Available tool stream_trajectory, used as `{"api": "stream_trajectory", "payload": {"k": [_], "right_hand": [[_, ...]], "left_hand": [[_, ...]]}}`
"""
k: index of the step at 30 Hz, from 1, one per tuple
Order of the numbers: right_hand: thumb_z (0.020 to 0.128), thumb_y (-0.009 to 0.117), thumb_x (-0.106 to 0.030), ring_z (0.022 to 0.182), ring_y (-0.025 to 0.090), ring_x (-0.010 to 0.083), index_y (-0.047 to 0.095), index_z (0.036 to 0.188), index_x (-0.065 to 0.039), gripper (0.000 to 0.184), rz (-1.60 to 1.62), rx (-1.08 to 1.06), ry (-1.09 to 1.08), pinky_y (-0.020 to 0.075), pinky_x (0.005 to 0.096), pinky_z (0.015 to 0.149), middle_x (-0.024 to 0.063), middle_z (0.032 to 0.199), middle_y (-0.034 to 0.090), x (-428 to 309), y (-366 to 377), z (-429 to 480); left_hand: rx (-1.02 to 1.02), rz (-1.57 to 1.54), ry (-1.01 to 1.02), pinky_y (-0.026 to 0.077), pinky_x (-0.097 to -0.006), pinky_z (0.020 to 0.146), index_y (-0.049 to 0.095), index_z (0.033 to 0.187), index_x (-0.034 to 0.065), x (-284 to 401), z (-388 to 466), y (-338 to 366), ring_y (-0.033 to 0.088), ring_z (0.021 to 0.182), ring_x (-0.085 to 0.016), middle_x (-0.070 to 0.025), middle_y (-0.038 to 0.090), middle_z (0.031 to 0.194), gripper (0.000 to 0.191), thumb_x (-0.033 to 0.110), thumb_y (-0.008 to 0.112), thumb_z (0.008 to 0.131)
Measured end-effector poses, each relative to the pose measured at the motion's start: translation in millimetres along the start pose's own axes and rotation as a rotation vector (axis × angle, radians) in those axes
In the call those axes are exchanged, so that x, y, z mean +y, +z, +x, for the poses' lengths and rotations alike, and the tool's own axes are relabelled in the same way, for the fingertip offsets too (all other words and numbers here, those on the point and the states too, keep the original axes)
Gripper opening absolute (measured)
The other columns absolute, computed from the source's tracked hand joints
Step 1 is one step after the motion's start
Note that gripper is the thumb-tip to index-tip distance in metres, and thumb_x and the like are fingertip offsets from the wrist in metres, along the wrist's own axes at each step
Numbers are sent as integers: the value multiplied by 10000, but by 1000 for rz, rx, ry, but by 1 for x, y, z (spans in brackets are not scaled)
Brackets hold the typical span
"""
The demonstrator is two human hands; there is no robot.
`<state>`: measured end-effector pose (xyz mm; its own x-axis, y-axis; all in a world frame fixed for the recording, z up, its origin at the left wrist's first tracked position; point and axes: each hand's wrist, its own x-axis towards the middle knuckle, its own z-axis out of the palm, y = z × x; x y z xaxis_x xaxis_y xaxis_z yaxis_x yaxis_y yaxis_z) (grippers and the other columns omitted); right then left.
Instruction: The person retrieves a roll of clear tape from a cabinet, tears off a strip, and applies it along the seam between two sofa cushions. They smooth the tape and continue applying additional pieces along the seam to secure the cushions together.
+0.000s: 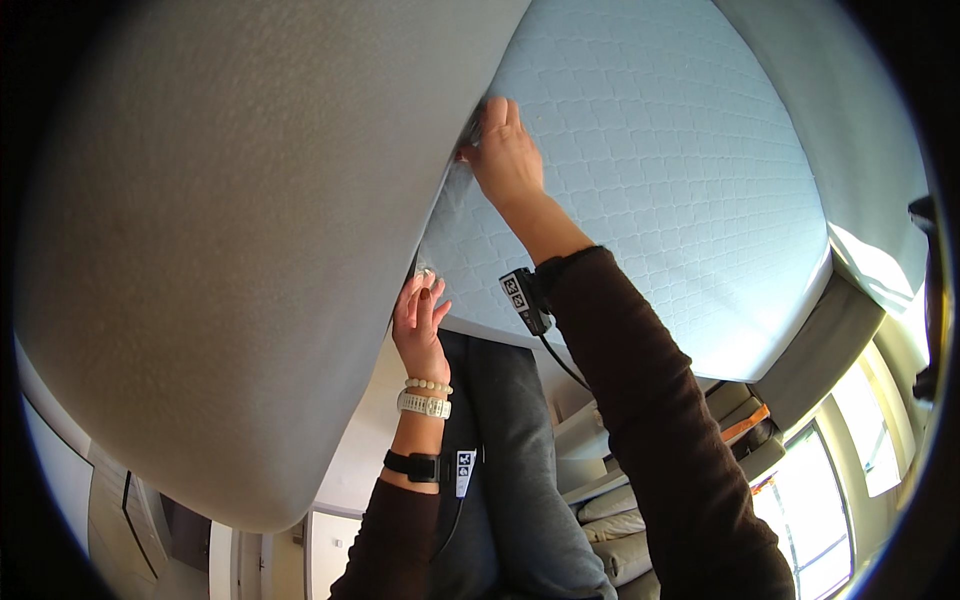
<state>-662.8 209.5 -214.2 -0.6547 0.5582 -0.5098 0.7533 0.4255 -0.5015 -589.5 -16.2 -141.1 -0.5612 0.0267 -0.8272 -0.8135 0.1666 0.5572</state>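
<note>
A light blue quilted mattress (645,165) lies before me, with a large grey upholstered panel (225,225) along its left side. My right hand (510,154) reaches across the mattress to the seam between the two. Its fingers are bent at the panel's edge, and their tips are partly hidden. Nearer my body, my left hand (421,330) is at the same seam with the palm turned up and the fingers partly spread. At its fingertips is a small patch of clear, shiny material (426,271), perhaps plastic film; whether the fingers hold it I cannot tell.
Both wrists carry black straps with small tagged devices and cables. My legs in dark grey trousers (517,420) stand at the mattress's near edge. Grey upholstery (855,135) borders the far right. Folded cushions or bedding (619,525) and a bright window (810,517) show at the lower right.
</note>
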Motion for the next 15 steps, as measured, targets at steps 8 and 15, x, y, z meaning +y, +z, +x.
{"api": "stream_trajectory", "payload": {"k": [8,15], "right_hand": [[764,837,-142,933,609,366,425,1044,-39,509,169,147,-14,516,431,746,155,1057,549,27,8,-14],[754,856,-108,805,515,277,394,1062,-58,557,320,89,68,482,402,710,120,976,492,60,3,-86]], "left_hand": [[9,26,16,506,-340,917,606,1192,43,5,-6,-8,665,1101,-270,-128,688,1178,328,306,613,996],[24,142,13,522,-322,866,633,1143,50,1,-24,-40,680,1048,-221,-94,710,1120,269,261,655,979]]}}
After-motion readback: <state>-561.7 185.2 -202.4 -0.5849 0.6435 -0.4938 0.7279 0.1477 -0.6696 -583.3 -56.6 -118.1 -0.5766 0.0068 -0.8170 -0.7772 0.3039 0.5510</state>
